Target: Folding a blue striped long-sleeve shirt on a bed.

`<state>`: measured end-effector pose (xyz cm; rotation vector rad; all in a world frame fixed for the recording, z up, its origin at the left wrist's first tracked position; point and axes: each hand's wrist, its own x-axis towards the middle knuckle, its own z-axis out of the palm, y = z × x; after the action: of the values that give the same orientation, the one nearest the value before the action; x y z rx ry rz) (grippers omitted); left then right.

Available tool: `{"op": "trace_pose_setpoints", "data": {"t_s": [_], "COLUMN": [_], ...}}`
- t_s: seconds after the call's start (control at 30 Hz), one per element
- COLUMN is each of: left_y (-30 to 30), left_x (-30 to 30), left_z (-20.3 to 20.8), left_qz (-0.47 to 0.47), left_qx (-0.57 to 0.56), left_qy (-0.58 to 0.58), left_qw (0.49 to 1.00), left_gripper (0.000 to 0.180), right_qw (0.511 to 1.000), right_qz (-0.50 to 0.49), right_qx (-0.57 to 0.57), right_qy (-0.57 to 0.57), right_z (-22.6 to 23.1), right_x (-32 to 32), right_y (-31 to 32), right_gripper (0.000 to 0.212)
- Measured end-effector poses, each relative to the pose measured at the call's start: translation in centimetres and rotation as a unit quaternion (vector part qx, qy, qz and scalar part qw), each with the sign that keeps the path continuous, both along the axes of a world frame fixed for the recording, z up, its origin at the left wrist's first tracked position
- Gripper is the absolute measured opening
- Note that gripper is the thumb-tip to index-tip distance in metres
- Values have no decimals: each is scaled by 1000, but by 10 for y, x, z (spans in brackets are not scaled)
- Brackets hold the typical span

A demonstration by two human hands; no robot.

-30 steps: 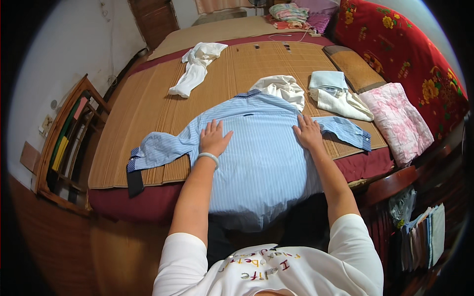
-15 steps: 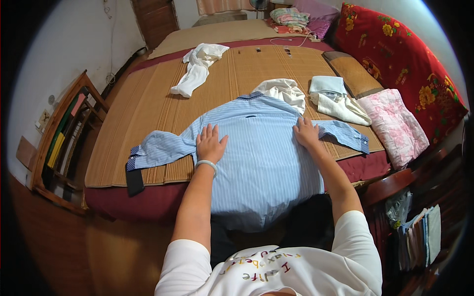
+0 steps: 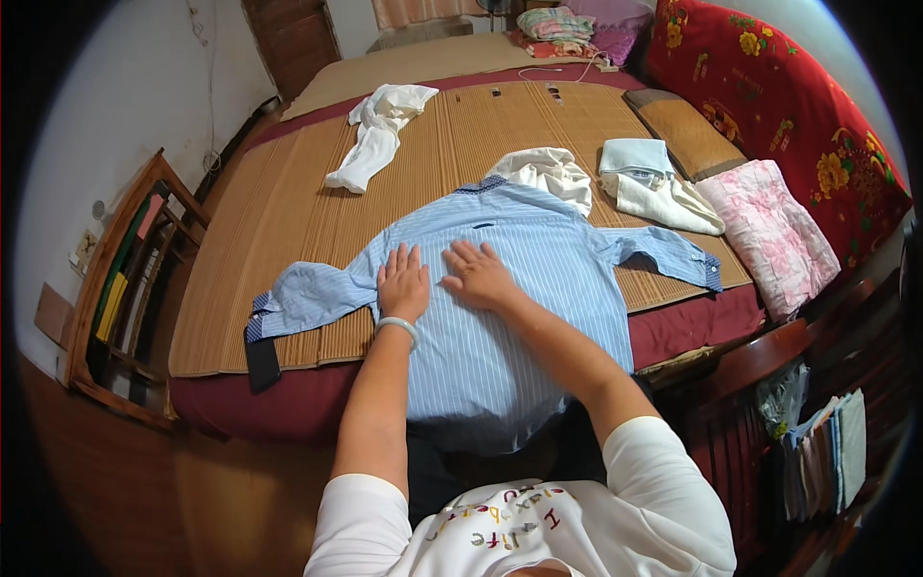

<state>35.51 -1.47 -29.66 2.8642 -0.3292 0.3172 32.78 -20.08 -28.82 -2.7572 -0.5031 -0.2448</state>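
A light blue striped shirt [image 3: 519,317] lies spread back side up over the near edge of the bed, collar away from me and hem hanging toward my legs. Its sleeves stretch out to both sides, with dark patterned cuffs. My left hand [image 3: 403,285] rests flat on the left part of the shirt's back, fingers stretched out; a pale bangle circles that wrist. Close beside it, my right hand [image 3: 478,276] lies flat on the middle of the back, fingers apart. Neither hand grips the cloth.
A brown woven mat [image 3: 288,231] covers the bed. White garments [image 3: 375,135] and a crumpled cream cloth [image 3: 543,175] lie beyond the shirt. Folded clothes [image 3: 639,159], a pink-white quilt [image 3: 769,231] and a pillow [image 3: 687,130] are at right. A dark flat object [image 3: 262,363] sits under the left cuff.
My right hand has moved left, from the shirt's right shoulder side to the middle of its back. The left hand stays almost in place. The view has shifted slightly.
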Motion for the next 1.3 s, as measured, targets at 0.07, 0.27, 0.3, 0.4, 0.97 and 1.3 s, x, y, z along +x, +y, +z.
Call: {"op": "trace_pose_setpoints", "data": {"t_s": [0.07, 0.27, 0.3, 0.4, 0.97, 1.3], "left_y": [2, 3, 4, 0, -1, 0], "left_x": [-1, -2, -2, -2, -1, -2], "left_z": [0, 1, 1, 2, 3, 2], "left_qz": [3, 12, 12, 12, 2, -3], "left_qx": [4, 19, 13, 3, 10, 19], "left_qy": [-2, 19, 12, 8, 23, 12], "left_qw": [1000, 1000, 1000, 1000, 1000, 1000], "left_gripper": [55, 56, 55, 55, 54, 54], "right_qw": [1000, 976, 976, 967, 999, 976], "right_qz": [-10, -210, -209, -247, 45, -207], "right_qx": [-10, -57, -59, -48, 0, -54], "right_qy": [1, 29, 29, 34, 19, 44], "right_z": [3, 1, 1, -3, 4, -5], "right_x": [-1, -14, -19, -26, -24, -4], "right_y": [-29, -150, -165, -194, 15, -156], "right_gripper": [67, 70, 70, 70, 67, 76]}}
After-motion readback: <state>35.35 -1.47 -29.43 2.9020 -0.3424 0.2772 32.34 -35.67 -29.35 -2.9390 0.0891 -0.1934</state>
